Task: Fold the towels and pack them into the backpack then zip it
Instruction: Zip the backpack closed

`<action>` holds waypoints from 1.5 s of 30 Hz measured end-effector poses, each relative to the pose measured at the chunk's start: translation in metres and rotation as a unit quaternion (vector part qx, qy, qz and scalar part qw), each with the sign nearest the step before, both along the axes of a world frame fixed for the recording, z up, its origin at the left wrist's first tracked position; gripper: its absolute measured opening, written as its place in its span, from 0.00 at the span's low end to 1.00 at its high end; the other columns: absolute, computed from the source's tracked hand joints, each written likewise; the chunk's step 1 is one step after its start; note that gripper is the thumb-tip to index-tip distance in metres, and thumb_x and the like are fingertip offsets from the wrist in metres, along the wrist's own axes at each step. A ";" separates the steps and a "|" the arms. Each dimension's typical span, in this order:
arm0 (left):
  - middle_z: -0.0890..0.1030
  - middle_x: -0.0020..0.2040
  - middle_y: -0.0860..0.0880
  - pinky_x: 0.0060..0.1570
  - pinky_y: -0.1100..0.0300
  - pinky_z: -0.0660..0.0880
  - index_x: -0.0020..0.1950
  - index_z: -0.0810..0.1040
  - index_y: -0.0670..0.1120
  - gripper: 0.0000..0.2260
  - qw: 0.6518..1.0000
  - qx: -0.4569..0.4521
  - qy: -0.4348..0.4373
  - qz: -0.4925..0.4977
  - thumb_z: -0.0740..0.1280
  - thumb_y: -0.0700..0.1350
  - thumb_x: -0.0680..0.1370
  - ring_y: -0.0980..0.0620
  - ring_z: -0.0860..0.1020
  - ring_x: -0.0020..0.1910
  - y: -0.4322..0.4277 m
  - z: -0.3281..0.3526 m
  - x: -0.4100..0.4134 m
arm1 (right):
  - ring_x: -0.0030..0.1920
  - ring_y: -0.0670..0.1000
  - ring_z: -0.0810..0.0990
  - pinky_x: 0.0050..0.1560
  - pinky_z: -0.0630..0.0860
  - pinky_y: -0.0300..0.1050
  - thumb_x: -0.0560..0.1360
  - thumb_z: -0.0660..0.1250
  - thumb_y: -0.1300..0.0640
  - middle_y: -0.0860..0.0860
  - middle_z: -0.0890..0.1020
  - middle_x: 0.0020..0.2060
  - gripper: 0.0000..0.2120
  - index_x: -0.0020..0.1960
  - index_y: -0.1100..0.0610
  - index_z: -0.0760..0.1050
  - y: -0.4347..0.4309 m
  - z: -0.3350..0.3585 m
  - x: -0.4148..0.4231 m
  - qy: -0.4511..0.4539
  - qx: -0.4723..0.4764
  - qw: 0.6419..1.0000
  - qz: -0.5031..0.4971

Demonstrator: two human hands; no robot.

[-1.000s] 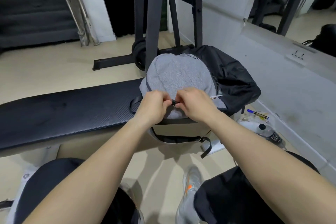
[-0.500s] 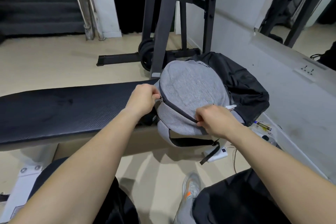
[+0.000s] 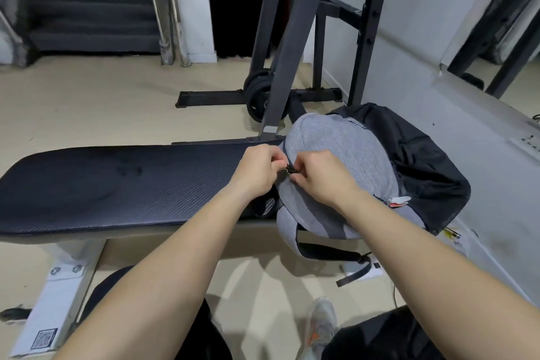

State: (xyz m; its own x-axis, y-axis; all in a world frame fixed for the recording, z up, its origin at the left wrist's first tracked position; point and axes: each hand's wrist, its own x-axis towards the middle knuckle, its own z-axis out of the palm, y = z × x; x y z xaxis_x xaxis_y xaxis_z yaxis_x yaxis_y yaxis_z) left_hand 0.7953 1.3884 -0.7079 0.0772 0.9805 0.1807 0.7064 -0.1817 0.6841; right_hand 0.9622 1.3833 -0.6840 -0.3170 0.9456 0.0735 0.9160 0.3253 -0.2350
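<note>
Left hand (image 3: 260,168) and right hand (image 3: 324,180) both pinch the small black zip pull (image 3: 291,170) between them, mid-frame, at the left edge of the rounded grey fabric backpack (image 3: 347,146).

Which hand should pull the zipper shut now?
Probably the right hand: its fingertips look pinched on the black zipper pull, while the left hand grips the backpack beside it.
</note>
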 end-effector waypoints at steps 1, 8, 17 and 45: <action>0.80 0.44 0.54 0.48 0.61 0.69 0.42 0.79 0.53 0.08 1.000 0.003 0.008 -0.010 0.68 0.43 0.80 0.54 0.76 0.45 0.003 0.002 0.000 | 0.48 0.55 0.79 0.48 0.77 0.49 0.76 0.71 0.50 0.51 0.82 0.44 0.07 0.48 0.52 0.76 0.002 0.001 0.004 0.018 -0.014 1.000 0.001; 0.80 0.44 0.54 0.49 0.60 0.69 0.47 0.83 0.48 0.04 0.995 0.013 0.070 -0.069 0.69 0.43 0.79 0.52 0.77 0.49 0.034 0.011 -0.004 | 0.45 0.51 0.81 0.50 0.77 0.46 0.75 0.74 0.52 0.49 0.82 0.40 0.05 0.46 0.52 0.80 0.002 0.005 0.020 0.065 -0.041 0.997 0.000; 0.83 0.49 0.50 0.50 0.57 0.70 0.47 0.83 0.49 0.05 0.998 -0.025 0.062 -0.011 0.68 0.44 0.81 0.51 0.78 0.50 0.073 0.010 -0.028 | 0.38 0.42 0.79 0.46 0.77 0.41 0.72 0.77 0.51 0.44 0.81 0.33 0.10 0.38 0.48 0.76 -0.021 0.000 0.048 0.032 -0.121 0.992 0.033; 0.81 0.45 0.54 0.48 0.62 0.68 0.42 0.80 0.53 0.08 0.999 -0.031 -0.003 -0.028 0.68 0.43 0.80 0.54 0.77 0.47 0.106 -0.006 -0.023 | 0.47 0.51 0.76 0.51 0.74 0.49 0.74 0.69 0.39 0.44 0.79 0.39 0.15 0.39 0.50 0.76 0.002 0.014 0.029 -0.108 0.024 0.992 0.062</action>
State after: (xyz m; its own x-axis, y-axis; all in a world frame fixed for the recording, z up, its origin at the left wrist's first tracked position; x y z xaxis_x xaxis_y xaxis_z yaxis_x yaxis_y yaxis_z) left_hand 0.7726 1.4943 -0.7138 0.1316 0.9839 0.1207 0.6924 -0.1783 0.6991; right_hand 0.9914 1.3858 -0.6699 -0.4430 0.8958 0.0355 0.8959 0.4438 -0.0196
